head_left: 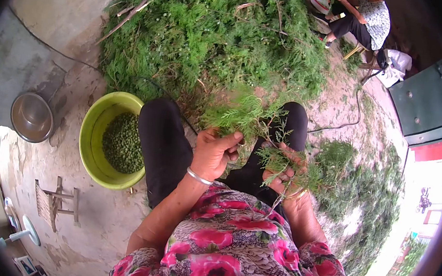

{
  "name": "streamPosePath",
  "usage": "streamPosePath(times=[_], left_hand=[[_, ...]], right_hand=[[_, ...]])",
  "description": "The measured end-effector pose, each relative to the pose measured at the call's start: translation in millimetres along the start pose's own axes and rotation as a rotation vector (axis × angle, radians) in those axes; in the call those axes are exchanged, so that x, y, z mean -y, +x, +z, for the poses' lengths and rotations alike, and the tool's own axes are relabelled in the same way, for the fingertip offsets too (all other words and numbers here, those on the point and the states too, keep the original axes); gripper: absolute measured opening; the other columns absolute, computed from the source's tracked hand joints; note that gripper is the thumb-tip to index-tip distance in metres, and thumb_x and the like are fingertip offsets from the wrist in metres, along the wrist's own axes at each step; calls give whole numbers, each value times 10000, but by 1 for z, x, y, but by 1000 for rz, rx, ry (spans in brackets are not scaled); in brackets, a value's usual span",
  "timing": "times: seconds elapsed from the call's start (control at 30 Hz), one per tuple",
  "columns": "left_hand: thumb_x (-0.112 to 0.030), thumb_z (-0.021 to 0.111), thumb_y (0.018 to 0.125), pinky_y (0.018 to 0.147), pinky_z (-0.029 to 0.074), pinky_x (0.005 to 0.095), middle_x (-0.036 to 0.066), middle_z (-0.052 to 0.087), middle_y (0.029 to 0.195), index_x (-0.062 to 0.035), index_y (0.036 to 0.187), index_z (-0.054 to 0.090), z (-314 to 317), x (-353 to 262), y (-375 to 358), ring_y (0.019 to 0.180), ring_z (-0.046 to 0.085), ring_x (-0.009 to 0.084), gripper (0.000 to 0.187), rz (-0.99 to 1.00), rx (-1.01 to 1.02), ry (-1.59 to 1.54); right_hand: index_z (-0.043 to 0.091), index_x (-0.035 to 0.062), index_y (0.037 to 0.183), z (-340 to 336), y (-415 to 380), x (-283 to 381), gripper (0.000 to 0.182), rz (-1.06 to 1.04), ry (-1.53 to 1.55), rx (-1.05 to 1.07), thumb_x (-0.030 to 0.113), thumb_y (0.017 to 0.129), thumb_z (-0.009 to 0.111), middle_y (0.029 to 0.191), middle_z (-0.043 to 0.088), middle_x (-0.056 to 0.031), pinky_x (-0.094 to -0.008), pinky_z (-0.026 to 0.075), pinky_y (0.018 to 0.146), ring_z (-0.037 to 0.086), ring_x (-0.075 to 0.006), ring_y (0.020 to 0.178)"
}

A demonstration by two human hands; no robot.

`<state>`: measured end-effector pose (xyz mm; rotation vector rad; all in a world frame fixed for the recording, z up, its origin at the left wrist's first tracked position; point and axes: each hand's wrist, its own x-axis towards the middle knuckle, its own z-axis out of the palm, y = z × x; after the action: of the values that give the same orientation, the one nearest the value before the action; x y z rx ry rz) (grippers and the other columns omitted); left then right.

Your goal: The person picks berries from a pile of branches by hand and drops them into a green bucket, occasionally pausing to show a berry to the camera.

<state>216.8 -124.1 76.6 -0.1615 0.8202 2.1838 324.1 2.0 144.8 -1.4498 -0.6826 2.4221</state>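
Observation:
My right hand (282, 175) grips a green conifer branch (246, 114), whose leafy end spreads above and between my hands. Its thin bare stem sticks out below the right hand, towards my flowered shirt. My left hand (213, 153) is closed, thumb pressed against the curled fingers, just under the leafy end; what lies inside its fingers is hidden. Beside my left knee stands a yellow-green tub (87, 151) partly filled with small round green cones (122, 143).
A large heap of cut conifer branches (208, 38) lies ahead, with more branches (362, 196) at right. A steel bowl (31, 118) and a small wooden stool (56, 203) are at left. Another person (378, 23) sits at the far right. A cable (344, 126) crosses the floor.

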Motion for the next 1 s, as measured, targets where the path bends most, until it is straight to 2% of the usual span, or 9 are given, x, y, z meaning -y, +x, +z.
streamPosePath(times=[0.27, 0.4, 0.47, 0.6, 0.67, 0.7, 0.8, 0.87, 1.0], left_hand=[[25, 673, 745, 399, 356, 294, 37, 537, 632, -21, 846, 516, 12, -3, -6, 481, 449, 103, 192, -32, -45, 20], [10, 672, 746, 390, 354, 272, 19, 532, 626, -4, 800, 558, 7, -4, -4, 475, 447, 96, 127, -43, -67, 43], [-11, 669, 756, 389, 349, 242, 36, 548, 653, 28, 912, 515, -3, -13, -8, 466, 449, 102, 223, -58, 104, 366], [-17, 588, 801, 415, 355, 245, 80, 560, 670, -21, 1062, 502, -31, -7, -26, 471, 427, 92, 275, -34, 16, 486], [-29, 550, 807, 404, 351, 233, 100, 562, 688, 19, 1001, 537, -26, -18, -34, 474, 417, 84, 200, 9, 138, 647], [-22, 549, 801, 404, 352, 230, 109, 564, 709, 37, 942, 542, -21, -26, -36, 480, 422, 89, 152, -154, 193, 517], [3, 531, 784, 398, 346, 214, 142, 561, 762, 73, 843, 541, -28, -49, -50, 492, 426, 97, 92, -362, 198, 312], [-24, 525, 819, 427, 369, 209, 153, 553, 741, 59, 873, 550, -47, -59, -61, 526, 444, 96, 102, -158, 61, 111], [-137, 593, 839, 590, 505, 297, 181, 602, 846, 11, 923, 581, -84, -107, -72, 669, 565, 184, 170, 453, -218, 125]], right_hand=[[565, -47, 1005, -11, 11, 1, 270, 55, 7, 120, 175, 923, 436, 419, 346, 77, -225, 245, 326, 285, -58, 321], [570, -15, 960, -27, 24, 4, 231, 146, 126, 377, 166, 921, 433, 425, 330, 79, -216, 244, 330, 283, -58, 328], [571, -3, 946, -27, 24, 9, 216, 180, 185, 401, 161, 919, 433, 428, 328, 79, -210, 237, 328, 279, -58, 329], [492, 105, 739, -23, 24, 20, 197, 170, 246, 446, 157, 916, 421, 431, 301, 80, -204, 199, 312, 242, -46, 322], [435, 135, 674, -21, 20, 22, 253, 112, 158, 316, 195, 918, 414, 428, 288, 81, -216, 204, 309, 229, -46, 324], [435, 135, 674, -23, 24, 27, 253, 112, 158, 315, 195, 918, 414, 428, 288, 81, -216, 204, 309, 229, -46, 324], [420, 172, 579, -41, 43, 60, 346, 108, 368, 773, 234, 920, 406, 410, 307, 90, -212, 228, 337, 215, -61, 322], [608, 67, 867, -39, 28, 70, 178, -213, 257, 531, 226, 877, 528, 447, 337, 85, -205, 234, 345, 255, -49, 354], [550, 119, 721, -21, 21, 69, 197, -205, 319, 582, 194, 895, 495, 451, 329, 96, -209, 224, 341, 257, -47, 357]])
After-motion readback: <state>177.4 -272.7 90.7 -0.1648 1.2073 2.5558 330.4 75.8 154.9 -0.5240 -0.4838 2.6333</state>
